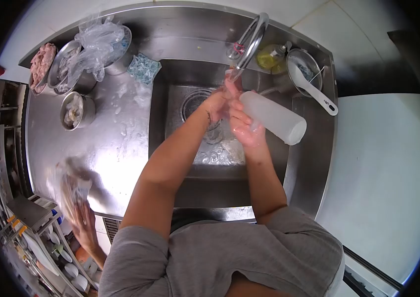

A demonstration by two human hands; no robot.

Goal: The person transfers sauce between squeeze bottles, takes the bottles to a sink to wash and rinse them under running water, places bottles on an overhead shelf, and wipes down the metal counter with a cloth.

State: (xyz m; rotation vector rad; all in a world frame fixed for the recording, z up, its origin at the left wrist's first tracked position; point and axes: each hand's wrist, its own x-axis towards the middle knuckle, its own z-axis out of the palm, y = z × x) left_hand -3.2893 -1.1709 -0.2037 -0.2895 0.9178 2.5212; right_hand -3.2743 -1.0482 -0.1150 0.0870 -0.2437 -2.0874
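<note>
Bottle (273,119) sits tilted over the sink (210,171), one end gripped in my right hand (243,123). My left hand (216,105) is just beside it below the tap (256,39); I can't tell whether it's open or closed.

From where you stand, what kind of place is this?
Probably a work kitchen: there's a deep metal sink, a yellow soap bottle, and a metal bowl of pink, meaty-looking food.
</note>
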